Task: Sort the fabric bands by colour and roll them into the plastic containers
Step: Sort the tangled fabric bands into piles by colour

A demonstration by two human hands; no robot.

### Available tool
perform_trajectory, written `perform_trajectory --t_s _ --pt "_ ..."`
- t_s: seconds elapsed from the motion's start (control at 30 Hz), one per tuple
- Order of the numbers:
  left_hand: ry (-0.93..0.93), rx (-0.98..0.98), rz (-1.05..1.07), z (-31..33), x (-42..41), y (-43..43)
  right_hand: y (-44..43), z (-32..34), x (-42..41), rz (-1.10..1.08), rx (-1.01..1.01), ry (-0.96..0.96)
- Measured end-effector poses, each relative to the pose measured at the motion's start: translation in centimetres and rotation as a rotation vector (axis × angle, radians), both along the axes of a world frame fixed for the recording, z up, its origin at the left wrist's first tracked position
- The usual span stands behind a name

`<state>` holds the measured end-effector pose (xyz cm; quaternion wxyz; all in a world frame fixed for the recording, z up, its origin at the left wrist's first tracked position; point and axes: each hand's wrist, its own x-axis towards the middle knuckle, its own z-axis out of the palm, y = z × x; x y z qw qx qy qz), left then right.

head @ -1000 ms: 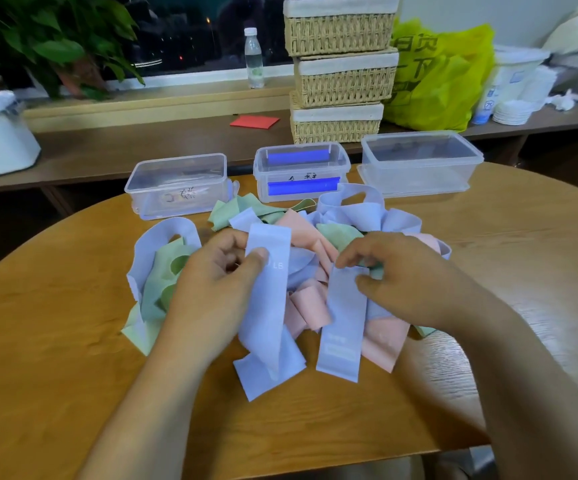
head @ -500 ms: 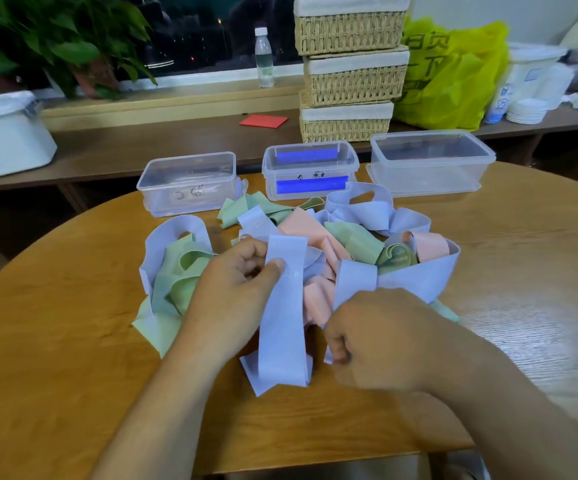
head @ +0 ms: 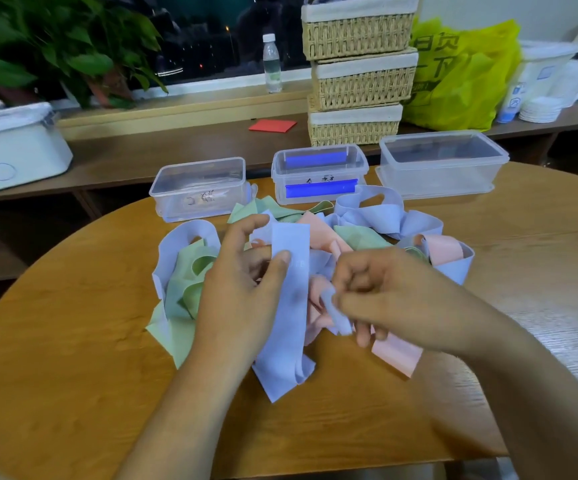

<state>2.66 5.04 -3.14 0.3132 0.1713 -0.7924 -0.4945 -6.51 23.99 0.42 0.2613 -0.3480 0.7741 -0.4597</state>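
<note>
A tangled heap of lavender, green and pink fabric bands (head: 367, 237) lies in the middle of the round wooden table (head: 72, 375). My left hand (head: 242, 289) pinches a long lavender band (head: 289, 306) between thumb and fingers; the band hangs down to the table. My right hand (head: 384, 299) curls its fingers round the end of another lavender band (head: 337, 315). Three clear plastic containers stand behind the heap: a left one (head: 199, 188), a middle one (head: 318, 173) with blue strips, and a larger right one (head: 441, 161).
A low wooden bench behind the table carries a white tub (head: 10, 147), a red card (head: 273, 125), three stacked wicker baskets (head: 360, 74), a yellow-green bag (head: 460, 71) and white cups. A water bottle (head: 272, 64) and a plant (head: 38, 46) stand at the window.
My right hand has risen from the table's front and now curls the end of a lavender band near my left hand. The left hand keeps its pinch on the long band.
</note>
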Motion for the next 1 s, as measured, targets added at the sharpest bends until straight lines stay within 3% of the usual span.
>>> perform_trajectory --t_s 0.13,0.27,0.53,0.77,1.0 --pt "0.113 0.019 -0.026 -0.3 0.1 0.7 -0.7 0.0 -0.6 -0.178 -0.379 -0.275" --pt "0.174 -0.051 -0.101 -0.6 0.0 0.9 -1.1 -0.3 -0.7 -0.14 -0.496 -0.356" --pt "0.212 0.043 -0.156 0.4 0.8 2.0 -2.1 -0.2 0.1 -0.328 -0.466 -0.023" --pt "0.4 0.081 -0.114 3.8 1.8 1.9 -3.7 3.2 0.8 -0.296 -0.514 0.331" --pt "0.59 0.171 -0.1 9.6 5.6 0.7 -6.3 8.9 3.7 0.021 -0.629 0.264"
